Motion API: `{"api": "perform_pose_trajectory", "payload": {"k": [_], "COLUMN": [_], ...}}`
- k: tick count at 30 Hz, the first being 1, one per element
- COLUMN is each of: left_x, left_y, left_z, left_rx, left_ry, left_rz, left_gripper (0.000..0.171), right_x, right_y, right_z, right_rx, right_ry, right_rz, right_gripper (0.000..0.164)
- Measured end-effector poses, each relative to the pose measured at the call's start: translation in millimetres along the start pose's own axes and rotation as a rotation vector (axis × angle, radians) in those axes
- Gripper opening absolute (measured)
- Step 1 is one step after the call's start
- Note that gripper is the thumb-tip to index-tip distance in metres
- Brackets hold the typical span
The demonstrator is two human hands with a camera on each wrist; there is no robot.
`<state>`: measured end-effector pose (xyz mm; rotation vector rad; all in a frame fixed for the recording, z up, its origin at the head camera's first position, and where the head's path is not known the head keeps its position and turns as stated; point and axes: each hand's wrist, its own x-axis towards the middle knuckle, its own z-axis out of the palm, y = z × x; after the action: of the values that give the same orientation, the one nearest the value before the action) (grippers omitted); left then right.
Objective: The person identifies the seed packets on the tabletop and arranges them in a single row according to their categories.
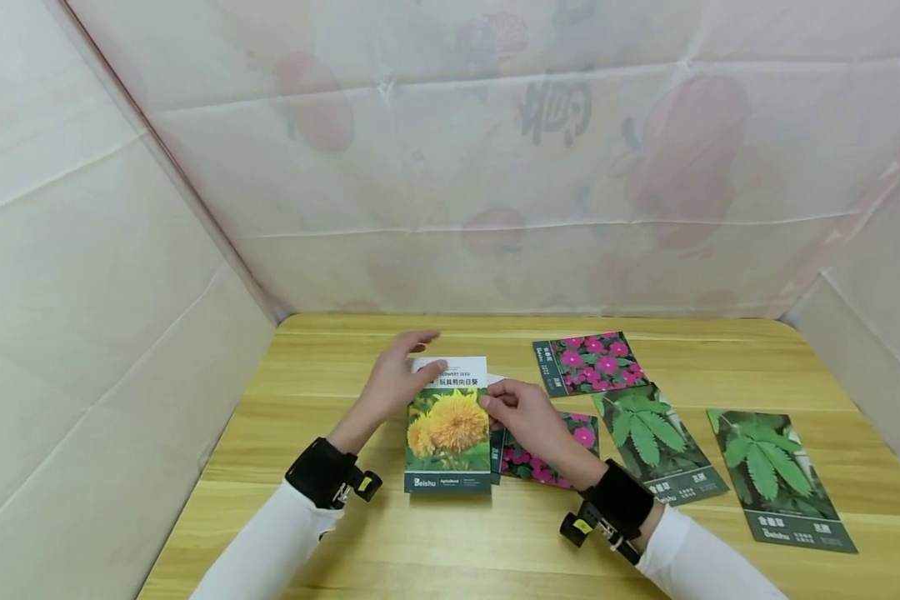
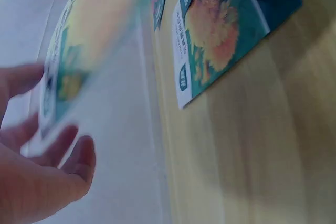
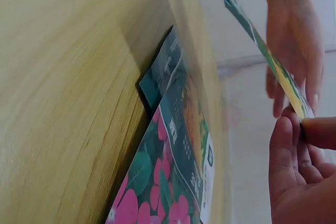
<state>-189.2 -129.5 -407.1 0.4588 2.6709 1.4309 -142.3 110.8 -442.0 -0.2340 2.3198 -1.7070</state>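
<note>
Raised yellow flower packet (image 1: 447, 429): held up off the table (image 1: 412, 546), printed side toward the head camera; centre of the clock for every place below.
Right hand (image 1: 525, 414): at three o'clock, pinching the packet's right edge between thumb and fingers, and firmly by the look of it.
Left hand (image 1: 390, 371): up at eleven o'clock, fingers spread, thumb over the top corner, apparently gripping nothing; cannot tell if brushing the paper.
Lower yellow flower packet (image 2: 212, 30): down on the table, partly under the nearer pink flower packet (image 1: 547, 450) at half past three.
Outer spread: the other pink flower packet (image 1: 591, 364) between two and three, the inner leaf packet (image 1: 656, 442) at three, the outer leaf packet (image 1: 783, 479) just past.
Slip danger: could twist or drop, being pinched at one edge only.
Bump danger: might shove the nearer pink flower packet askew by dipping the right forearm.
Hidden: most of the lower yellow flower packet, from above.
Hard to read: the raised packet's face, blurred at the left wrist and nearly edge-on at the right.
Cut off: both sleeves (image 1: 270, 546), at the head view's bottom edge.
</note>
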Motion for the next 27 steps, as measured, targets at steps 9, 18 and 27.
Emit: {"api": "perform_pose_trajectory", "payload": {"k": [9, 18, 27], "left_x": [-23.5, -40.4, -53.0], "left_y": [-25.1, -43.7, -77.7], "left_z": [-5.6, -30.0, -68.8], "left_rx": [-0.219, -0.129, -0.059], "left_ry": [0.035, 0.074, 0.069], "left_rz": [-0.173, -0.196, -0.240], "left_gripper": [0.038, 0.034, 0.040], "right_x": [2.5, -2.2, -5.3], "right_y": [-0.5, 6.4, 6.6], "right_z": [2.6, 6.3, -0.2], "right_rx": [0.068, -0.161, -0.396], "right_ry": [0.064, 0.004, 0.116], "right_rz": [-0.021, -0.144, -0.183], "right_gripper": [0.023, 0.031, 0.019]}}
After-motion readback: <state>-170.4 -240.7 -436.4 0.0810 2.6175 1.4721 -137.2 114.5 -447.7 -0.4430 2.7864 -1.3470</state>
